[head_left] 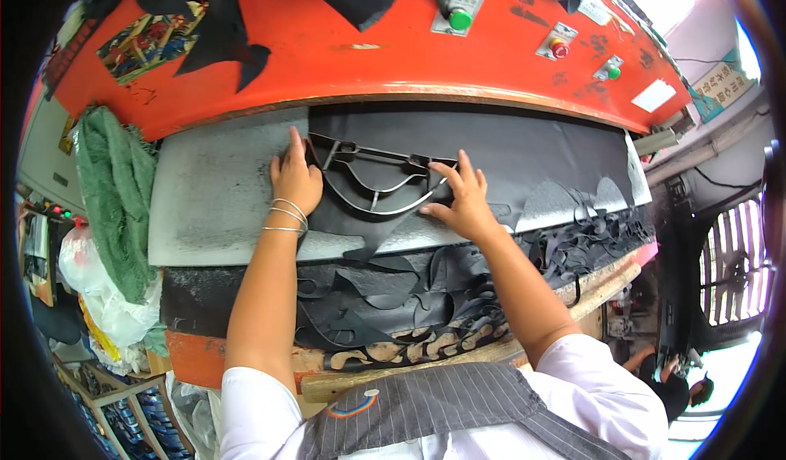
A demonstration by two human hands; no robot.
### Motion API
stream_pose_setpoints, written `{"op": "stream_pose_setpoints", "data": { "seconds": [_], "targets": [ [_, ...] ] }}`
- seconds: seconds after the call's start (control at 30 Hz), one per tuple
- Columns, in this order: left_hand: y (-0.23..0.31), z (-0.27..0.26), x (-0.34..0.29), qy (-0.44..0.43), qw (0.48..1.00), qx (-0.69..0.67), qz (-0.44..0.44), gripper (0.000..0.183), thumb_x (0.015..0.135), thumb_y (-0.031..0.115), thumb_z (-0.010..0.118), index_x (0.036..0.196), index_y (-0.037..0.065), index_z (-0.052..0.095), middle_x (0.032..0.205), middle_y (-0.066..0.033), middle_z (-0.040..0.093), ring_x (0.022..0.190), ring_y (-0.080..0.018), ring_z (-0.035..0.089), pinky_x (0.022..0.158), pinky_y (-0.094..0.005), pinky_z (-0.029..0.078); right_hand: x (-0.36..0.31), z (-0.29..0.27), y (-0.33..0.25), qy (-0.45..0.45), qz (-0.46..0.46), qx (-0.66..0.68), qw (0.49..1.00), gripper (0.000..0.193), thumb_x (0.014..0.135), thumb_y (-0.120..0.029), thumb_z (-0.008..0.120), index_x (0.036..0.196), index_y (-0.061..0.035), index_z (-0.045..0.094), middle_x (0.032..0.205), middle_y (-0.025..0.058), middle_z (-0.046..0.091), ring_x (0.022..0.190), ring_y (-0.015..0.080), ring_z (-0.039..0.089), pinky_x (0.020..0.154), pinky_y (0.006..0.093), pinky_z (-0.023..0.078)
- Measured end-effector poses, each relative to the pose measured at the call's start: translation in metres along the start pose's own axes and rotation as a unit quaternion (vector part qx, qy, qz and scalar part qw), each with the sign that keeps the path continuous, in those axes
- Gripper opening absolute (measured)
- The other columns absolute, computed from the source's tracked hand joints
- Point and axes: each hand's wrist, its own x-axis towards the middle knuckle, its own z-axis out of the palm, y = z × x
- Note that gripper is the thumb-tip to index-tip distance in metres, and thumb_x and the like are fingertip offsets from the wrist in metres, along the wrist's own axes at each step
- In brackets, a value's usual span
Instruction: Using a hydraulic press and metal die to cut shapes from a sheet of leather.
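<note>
Cutting die (372,180) on black sheet (524,153), both hands flat and open, left hand (295,178) and right hand (460,200) pressing its ends

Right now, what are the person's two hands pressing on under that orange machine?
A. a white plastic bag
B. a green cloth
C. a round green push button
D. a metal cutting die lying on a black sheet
D: the left hand and right hand rest flat on either end of the metal cutting die, which lies on the black sheet; the green cloth hangs off to the left, untouched.
</note>
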Motion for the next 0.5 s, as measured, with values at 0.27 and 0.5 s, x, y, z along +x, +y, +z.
{"op": "stream_pose_setpoints", "data": {
  "seconds": [0.27, 0.5],
  "targets": [
    [0.004, -0.004, 0.008, -0.068, 0.997, -0.041, -0.002, 0.078, 0.081, 0.007, 0.048, 0.150, 0.004, 0.012, 0.142, -0.0113, 0.047, 0.134, -0.0228, 0.041, 0.115, -0.0483, 0.011, -0.001, 0.012, 0.011, 0.092, 0.017, 0.051, 0.994, 0.053, 0.063, -0.032, 0.085, 0.104, -0.0128, 0.057, 0.142, 0.0348, 0.031, 0.123, 0.0509, 0.042, 0.101, 0.0513, 0.039],
    [0.004, -0.007, 0.010, -0.081, 0.996, -0.022, 0.026, 0.078, 0.082, 0.007, 0.047, 0.151, 0.006, 0.011, 0.142, -0.0146, 0.047, 0.134, -0.0245, 0.041, 0.116, -0.0483, 0.009, 0.001, 0.012, 0.018, 0.109, 0.000, 0.066, 0.992, 0.053, 0.062, -0.033, 0.085, 0.103, -0.0126, 0.058, 0.141, 0.0356, 0.032, 0.123, 0.0516, 0.041, 0.100, 0.0496, 0.041]
  ]
}}
